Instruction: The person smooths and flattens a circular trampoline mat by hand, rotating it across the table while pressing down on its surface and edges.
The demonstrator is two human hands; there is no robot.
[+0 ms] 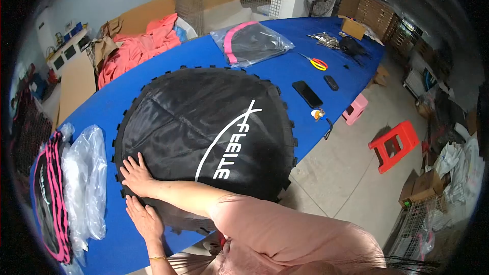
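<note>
A round black trampoline mat (168, 122) with white lettering and short tabs along its rim lies spread on the blue table (86, 109). My right hand (136, 175) rests flat on the mat's lower left part, fingers spread. Just below it, my left hand (144, 219) lies at the mat's edge with its fingers stretched out; a thin bracelet circles that wrist. Neither hand grips anything. My right forearm and pink sleeve cover the mat's near edge in part.
To the left are a stack of pink-edged black mats (53, 198) and clear plastic bags (87, 178). Farther back lie a bagged mat (254, 43), scissors (318, 63), a phone (306, 94) and metal pieces (324, 39). A red stool (395, 146) stands on the floor at right.
</note>
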